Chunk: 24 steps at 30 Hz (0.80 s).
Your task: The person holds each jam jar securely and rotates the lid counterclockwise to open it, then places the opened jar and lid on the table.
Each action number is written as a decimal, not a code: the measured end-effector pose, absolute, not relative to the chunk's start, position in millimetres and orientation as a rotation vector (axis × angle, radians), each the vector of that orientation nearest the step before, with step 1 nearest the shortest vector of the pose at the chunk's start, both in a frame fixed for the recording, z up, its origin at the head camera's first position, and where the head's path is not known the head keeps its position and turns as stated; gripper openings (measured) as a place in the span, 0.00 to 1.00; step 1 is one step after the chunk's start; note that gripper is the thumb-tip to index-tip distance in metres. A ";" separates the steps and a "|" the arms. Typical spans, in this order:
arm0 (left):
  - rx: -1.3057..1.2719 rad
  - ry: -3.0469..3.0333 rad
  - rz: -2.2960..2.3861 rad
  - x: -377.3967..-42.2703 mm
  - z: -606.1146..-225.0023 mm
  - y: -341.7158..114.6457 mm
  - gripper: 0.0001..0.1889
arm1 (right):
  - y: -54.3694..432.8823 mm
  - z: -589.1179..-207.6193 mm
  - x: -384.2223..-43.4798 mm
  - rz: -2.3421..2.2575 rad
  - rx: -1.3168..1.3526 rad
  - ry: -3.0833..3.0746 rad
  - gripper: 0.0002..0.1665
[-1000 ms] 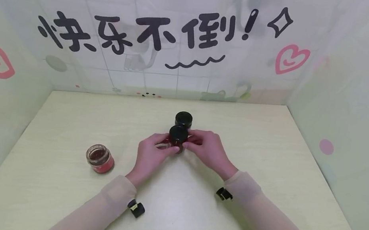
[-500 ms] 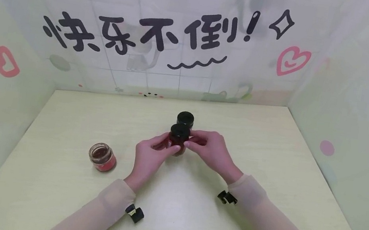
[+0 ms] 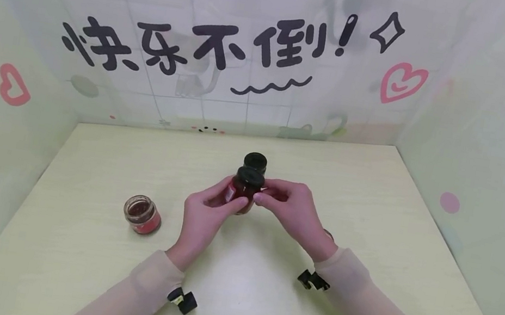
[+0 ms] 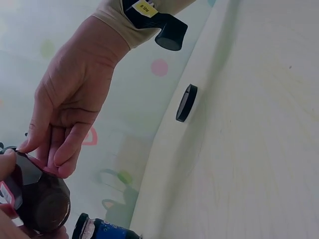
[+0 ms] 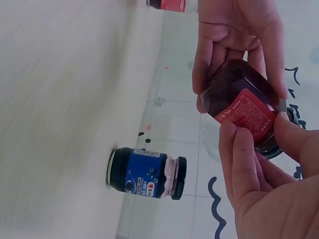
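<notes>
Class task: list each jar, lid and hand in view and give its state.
Held jar: capped, tilted, lifted off the table
Blue-labelled jar: capped, upright
Jar at left: uncapped, upright
Loose lid: lying flat
Left hand: gripping the held jar
Right hand: pinching the held jar

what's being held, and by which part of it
A dark red jar, gripped by its body below the black lid, with the left hand and right hand on opposite sides. Contact with the lid is unclear.

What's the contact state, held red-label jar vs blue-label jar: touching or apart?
Apart. The right wrist view shows backdrop in the gap between the held red-label jar and the blue-label jar; they only overlap visually in the head view.
</notes>
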<state>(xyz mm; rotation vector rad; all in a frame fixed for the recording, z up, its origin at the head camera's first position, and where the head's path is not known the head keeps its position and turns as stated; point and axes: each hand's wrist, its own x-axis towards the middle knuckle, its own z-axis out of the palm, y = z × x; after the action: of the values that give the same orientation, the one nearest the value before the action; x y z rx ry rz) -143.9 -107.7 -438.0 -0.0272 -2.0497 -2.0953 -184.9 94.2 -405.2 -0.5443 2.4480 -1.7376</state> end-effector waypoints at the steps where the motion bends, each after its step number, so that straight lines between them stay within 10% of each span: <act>1: -0.038 -2.042 -2.107 -142.5 -436.5 -107.4 0.29 | 94.3 -404.3 -183.2 -1.745 -0.534 2.445 0.21; 24: -0.004 -2.159 -2.043 -123.6 -432.9 -114.2 0.32 | 95.3 -405.2 -171.5 -1.656 -0.637 2.457 0.16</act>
<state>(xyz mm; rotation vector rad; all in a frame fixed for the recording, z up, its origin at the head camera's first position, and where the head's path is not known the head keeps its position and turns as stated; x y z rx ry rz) -123.6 -114.2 -432.9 -0.0044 -2.1590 -2.0433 -171.5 95.3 -405.2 -0.6365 2.4570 -1.6560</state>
